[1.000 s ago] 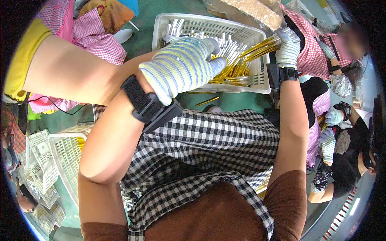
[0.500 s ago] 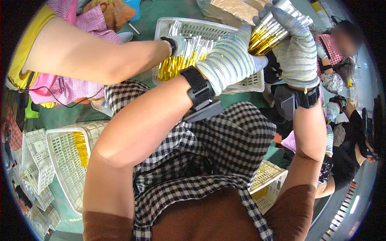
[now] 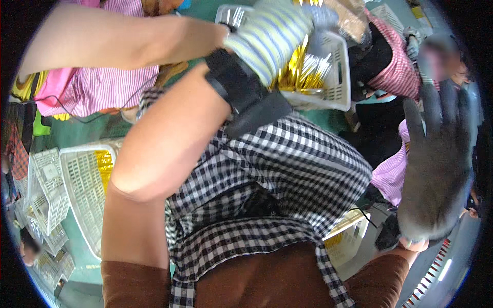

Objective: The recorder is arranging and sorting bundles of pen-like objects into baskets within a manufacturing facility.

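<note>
My left hand (image 3: 272,38), in a white, blue and yellow striped glove, is blurred over a white plastic basket (image 3: 345,72). Its grey-coated fingers look closed round slim gold-and-silver tubes (image 3: 310,2), whose gold ends show above them; much of the bundle is hidden. Below the palm lie more gold-and-silver tubes (image 3: 313,72) in the basket. Far to the right my right hand (image 3: 436,159) is raised, its grey palm facing me. Those fingers are stretched out and spread, holding nothing.
Another person's bare forearm (image 3: 128,41) reaches in from the left; its hand is hidden behind mine. White baskets (image 3: 84,200) stand at the lower left, one with gold tubes (image 3: 104,167). Another basket (image 3: 354,231) is by my right side. Co-workers sit along the right.
My right hand has let go of the tube bundle and swung right and down, opening out. My left hand has moved up and left. The view has shifted slightly.
</note>
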A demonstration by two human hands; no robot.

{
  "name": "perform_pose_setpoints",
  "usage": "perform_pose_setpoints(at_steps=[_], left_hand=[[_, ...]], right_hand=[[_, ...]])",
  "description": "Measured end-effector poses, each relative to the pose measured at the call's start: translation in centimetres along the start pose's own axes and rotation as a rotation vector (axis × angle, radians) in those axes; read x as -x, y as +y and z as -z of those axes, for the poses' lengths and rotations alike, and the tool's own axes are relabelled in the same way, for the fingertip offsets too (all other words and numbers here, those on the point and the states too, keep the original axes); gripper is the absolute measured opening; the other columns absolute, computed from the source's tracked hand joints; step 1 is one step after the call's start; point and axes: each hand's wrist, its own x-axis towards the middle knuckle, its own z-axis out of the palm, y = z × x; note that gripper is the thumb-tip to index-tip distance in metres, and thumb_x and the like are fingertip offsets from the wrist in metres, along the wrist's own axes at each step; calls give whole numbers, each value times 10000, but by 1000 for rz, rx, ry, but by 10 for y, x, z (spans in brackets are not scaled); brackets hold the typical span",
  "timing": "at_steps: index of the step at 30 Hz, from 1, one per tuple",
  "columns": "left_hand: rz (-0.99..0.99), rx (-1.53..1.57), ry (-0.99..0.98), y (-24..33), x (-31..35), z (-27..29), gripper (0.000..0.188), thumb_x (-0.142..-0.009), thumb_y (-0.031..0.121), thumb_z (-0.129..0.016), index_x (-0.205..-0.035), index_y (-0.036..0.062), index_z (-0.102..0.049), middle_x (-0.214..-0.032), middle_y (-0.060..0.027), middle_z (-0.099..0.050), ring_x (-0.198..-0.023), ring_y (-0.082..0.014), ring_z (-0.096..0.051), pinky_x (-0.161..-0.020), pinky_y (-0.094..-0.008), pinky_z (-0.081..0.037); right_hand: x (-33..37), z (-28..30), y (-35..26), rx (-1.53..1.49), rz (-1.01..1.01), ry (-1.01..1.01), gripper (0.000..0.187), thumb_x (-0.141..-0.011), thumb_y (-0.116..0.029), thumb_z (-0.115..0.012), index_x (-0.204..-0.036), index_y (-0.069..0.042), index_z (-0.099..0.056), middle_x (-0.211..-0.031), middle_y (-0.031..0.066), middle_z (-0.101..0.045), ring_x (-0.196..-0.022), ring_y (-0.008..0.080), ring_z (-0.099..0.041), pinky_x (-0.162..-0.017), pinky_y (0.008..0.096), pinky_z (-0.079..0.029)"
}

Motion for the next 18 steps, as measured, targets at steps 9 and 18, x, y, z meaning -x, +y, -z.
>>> perform_pose_setpoints(at_steps=[9,18], left_hand=[[219,42,227,36,34,5,214,-827,245,-606,-704,76,-559,-581,-9,-497,-508,-121,-469,-521,-253,-446],[287,-45,168,29,29,9,235,-809,252,-635,-829,30,-559,-654,-35,-511,-526,-130,-498,-545,-278,-475]], right_hand=[[50,52,196,103,-893,-13,342,-911,-209,-488,-1157,28,-491,-1084,118,-570,-1055,231,-543,-929,440,-418],[151,95,456,1082,-1173,-550,266,-810,-287,-603,-962,-70,-626,-927,88,-647,-803,252,-608,-725,357,-485]])
